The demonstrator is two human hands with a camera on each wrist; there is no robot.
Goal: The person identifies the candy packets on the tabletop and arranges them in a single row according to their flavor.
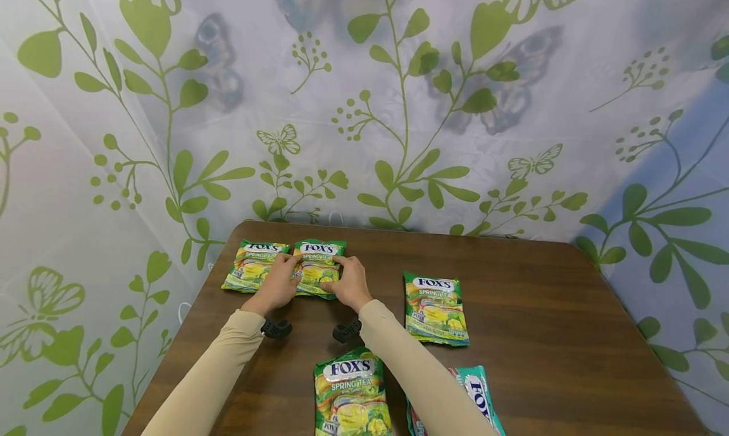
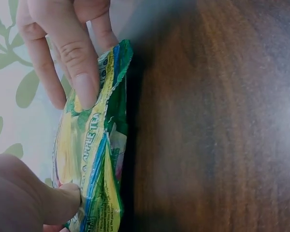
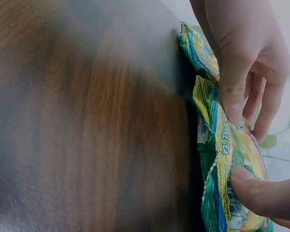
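Two green-and-yellow Fox's Spring Tea candy bags lie side by side at the table's far left. The inner candy bag [image 1: 316,273] is between both hands. My left hand [image 1: 280,283] grips its left side, thumb on the printed face; it also overlaps the outer candy bag [image 1: 250,271]. My right hand [image 1: 352,284] holds the right side, its thumb [image 2: 84,87] pressed on the face and the fingers around the edge. In the right wrist view, the left thumb [image 3: 233,106] sits on the same bag. The bag's underside is hidden.
Another Spring Tea bag [image 1: 435,309] lies right of centre, and one more [image 1: 352,395] near the front. A teal Fox's bag [image 1: 481,392] is partly covered by the right sleeve. A patterned curtain [image 1: 364,138] hangs behind the brown table [image 1: 529,284].
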